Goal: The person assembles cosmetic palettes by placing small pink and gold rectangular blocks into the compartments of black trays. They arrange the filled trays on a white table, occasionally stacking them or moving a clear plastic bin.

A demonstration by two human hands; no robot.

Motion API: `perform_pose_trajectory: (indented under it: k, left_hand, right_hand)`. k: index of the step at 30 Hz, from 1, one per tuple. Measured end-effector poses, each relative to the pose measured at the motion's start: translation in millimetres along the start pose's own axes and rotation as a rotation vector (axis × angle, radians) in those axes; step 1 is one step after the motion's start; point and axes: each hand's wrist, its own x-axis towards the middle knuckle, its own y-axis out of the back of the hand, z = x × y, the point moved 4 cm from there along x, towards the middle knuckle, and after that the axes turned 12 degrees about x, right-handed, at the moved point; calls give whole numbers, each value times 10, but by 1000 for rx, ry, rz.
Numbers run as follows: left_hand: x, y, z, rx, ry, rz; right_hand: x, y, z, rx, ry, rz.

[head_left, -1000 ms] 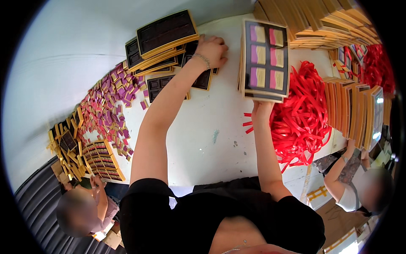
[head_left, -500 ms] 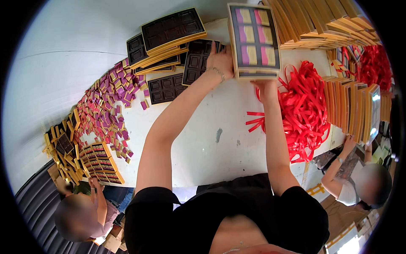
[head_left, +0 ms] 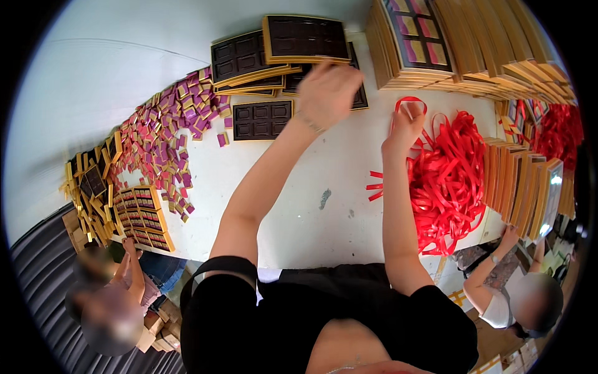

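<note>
My left hand (head_left: 330,92), smeared by motion, is over the stacked dark trays with gold edges. Its fingertips are at the front edge of the top dark tray (head_left: 305,38); whether they grip it does not show. A smaller-looking dark tray (head_left: 263,120) with square hollows lies just left of my wrist. My right hand (head_left: 406,126) is closed on a red ribbon (head_left: 411,100), which loops up above the fingers. Right beside that hand is a large heap of red ribbons (head_left: 451,181).
Stacked gold-sided boxes (head_left: 418,37) with pink-and-gold pieces stand at the back right. Small purple and pink wrapped pieces (head_left: 168,124) spread along the left. More boxes (head_left: 523,181) stand at right. One person (head_left: 511,274) works at right; others are at lower left.
The box of pink-and-gold pieces has left my hands and now tops the back-right stack. My left hand has shifted over the dark trays; my right hand has taken up a red ribbon.
</note>
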Motion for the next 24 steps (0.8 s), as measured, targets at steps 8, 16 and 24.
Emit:
perform_pose_trajectory:
  k: [8, 16, 24]
  left_hand:
    - [23, -148, -1253, 281, 708, -218]
    - [-619, 153, -790, 395, 359, -330]
    - [-1425, 663, -246, 458, -85, -268]
  right_hand:
    - [161, -876, 570, -355, -220, -586]
    - [341, -803, 617, -200, -504, -251]
    - [597, -921, 750, 15, -472, -85]
